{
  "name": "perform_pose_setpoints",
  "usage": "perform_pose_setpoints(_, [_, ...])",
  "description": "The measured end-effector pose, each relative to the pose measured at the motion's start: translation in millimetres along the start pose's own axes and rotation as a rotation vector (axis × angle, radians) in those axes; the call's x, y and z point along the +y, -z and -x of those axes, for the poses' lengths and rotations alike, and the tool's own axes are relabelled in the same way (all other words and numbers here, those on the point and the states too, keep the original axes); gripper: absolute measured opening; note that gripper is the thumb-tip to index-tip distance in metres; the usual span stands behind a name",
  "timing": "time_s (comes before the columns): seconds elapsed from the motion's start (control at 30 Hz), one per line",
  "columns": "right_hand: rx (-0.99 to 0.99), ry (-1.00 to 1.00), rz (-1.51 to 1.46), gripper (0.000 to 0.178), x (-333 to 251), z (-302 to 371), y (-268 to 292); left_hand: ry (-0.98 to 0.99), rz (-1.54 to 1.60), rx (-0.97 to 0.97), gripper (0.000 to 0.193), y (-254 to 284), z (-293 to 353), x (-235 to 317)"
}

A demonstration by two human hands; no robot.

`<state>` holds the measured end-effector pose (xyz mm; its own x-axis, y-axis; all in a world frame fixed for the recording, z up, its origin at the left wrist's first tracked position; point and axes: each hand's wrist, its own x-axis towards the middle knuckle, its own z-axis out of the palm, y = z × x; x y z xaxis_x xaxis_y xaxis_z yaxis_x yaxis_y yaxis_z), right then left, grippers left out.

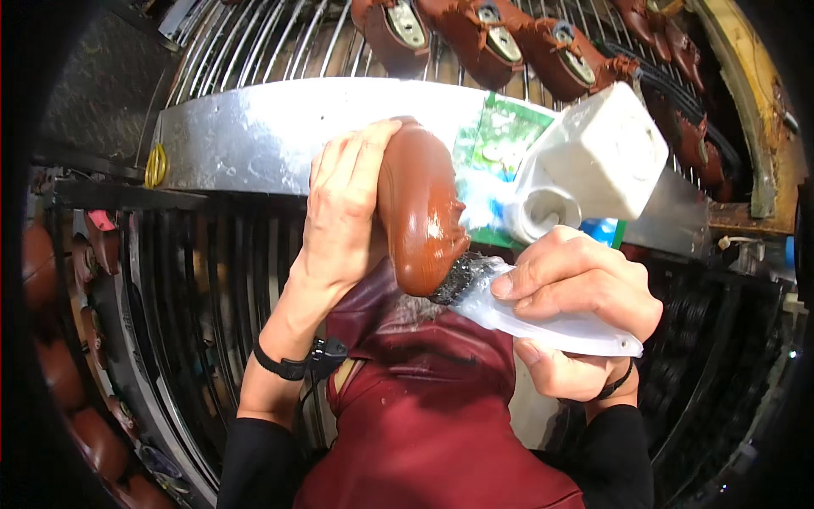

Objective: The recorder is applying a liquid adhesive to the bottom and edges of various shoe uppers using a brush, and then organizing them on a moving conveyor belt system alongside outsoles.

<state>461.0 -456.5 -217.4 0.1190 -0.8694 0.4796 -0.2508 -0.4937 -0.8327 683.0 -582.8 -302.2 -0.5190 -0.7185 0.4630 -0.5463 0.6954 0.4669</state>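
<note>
My left hand (343, 199) is wrapped around a brown leather shoe upper (417, 212), which looks stretched over a last. It is held upright in front of my chest, its rounded end down and its surface glossy. In my right hand (585, 305) is a brush (551, 329) with a whitish, flat handle, pinched between thumb and fingers. The brush's dark, wet-looking bristles (454, 282) meet the shoe's lower right edge. Whether they press on its underside is hidden from here.
Beyond my hands is a metal ledge (237, 144) bearing a white plastic container with an open mouth (606, 153) and a green packet (509, 136). Several brown shoes (479, 42) rest on a rack of metal bars (254, 42). More shoes (93, 441) stand at the left.
</note>
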Motion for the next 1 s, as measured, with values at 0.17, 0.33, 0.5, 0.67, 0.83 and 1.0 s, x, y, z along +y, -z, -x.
perform_pose_setpoints(0.17, [-0.018, 0.170, 0.181, 0.023, 30, -35, 10, -0.014, 0.155, -0.063, 0.072, 16, -34, -8])
perform_pose_setpoints(0.33, [0.101, 0.072, 0.366, 0.020, 77, -7, 12, -0.019, 0.373, -0.178, 0.085, 22, -55, -34])
perform_pose_setpoints(0.5, [0.725, -0.366, -0.026, 0.017, 66, 56, -10, 0.505, 0.938, -0.089, 0.091, -18, -21, -85])
perform_pose_setpoints(0.67, [0.972, -0.458, 0.083, 0.019, 65, 107, -5, 0.247, 1.012, 0.134, 0.089, 20, 27, -65])
perform_pose_setpoints(0.83, [0.910, -0.470, 0.240, 0.016, 99, 108, -20, 0.575, 1.343, 0.157, 0.080, -10, 104, -47])
perform_pose_setpoints(1.0, [1.057, -0.679, -0.144, 0.018, 93, 100, -23, 0.593, 1.201, 0.087, 0.072, -14, 125, -28])
